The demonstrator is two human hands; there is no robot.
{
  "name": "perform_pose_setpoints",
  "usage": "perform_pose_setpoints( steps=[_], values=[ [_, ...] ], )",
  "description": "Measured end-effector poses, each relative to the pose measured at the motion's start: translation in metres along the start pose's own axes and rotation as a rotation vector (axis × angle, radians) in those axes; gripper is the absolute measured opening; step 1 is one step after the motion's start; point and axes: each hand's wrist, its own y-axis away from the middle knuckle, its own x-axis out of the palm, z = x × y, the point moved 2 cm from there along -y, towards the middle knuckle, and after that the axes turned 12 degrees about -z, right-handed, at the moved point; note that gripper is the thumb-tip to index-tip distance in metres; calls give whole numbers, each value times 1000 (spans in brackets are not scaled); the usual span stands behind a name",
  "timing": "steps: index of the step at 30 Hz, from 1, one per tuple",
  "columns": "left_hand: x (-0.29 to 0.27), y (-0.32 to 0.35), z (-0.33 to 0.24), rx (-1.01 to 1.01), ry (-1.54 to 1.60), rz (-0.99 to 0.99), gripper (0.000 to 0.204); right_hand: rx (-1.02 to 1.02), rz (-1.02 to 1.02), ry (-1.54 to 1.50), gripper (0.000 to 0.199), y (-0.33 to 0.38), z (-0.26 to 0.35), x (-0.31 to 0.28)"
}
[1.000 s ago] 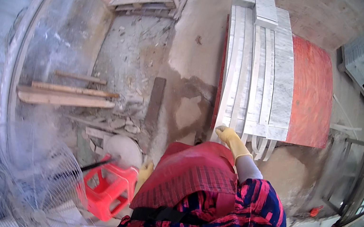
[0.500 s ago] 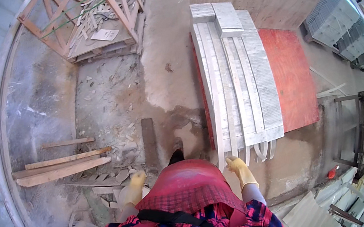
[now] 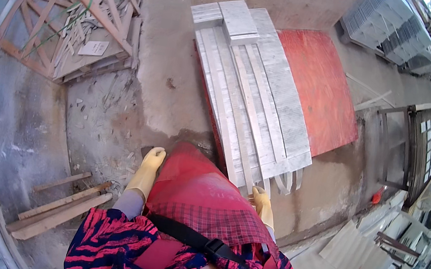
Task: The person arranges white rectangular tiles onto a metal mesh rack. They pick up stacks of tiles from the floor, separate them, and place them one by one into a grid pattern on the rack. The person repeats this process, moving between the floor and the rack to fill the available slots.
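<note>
My left hand (image 3: pixel 150 164), in a yellow rubber glove, hangs beside the red apron (image 3: pixel 191 179) with its fingers curled and nothing visible in them. My right hand (image 3: pixel 262 203), gloved the same way, is closed at the near ends of long pale strips (image 3: pixel 234 140). Whether it grips a strip end or only rests there is hidden by the fingers. Those strips lie lengthwise on a stack of grey-white slabs (image 3: pixel 295 116), some jutting past its near edge. Shorter blocks (image 3: pixel 238 20) sit on the far end of the stack.
A red board (image 3: pixel 320 89) lies along the stack's right side. Wooden frames and scraps fill a pallet (image 3: pixel 87 67) at far left. Loose timbers (image 3: pixel 64 206) lie near left. At right stand a dark metal rack (image 3: pixel 416 145) and broken sheets (image 3: pixel 356 246); wrapped stacks (image 3: pixel 380 19) stand at far right.
My left hand has swung forward and up beside the apron. My body has moved closer along the stack, the view shifting so the stack sits further left; my right hand stays by the strip ends.
</note>
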Motion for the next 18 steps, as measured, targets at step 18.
perform_pose_setpoints(
  steps=[18],
  values=[
    [91,-406,-402,297,-329,20,77,320,-235,-188,53,43,195,52]
  ],
)
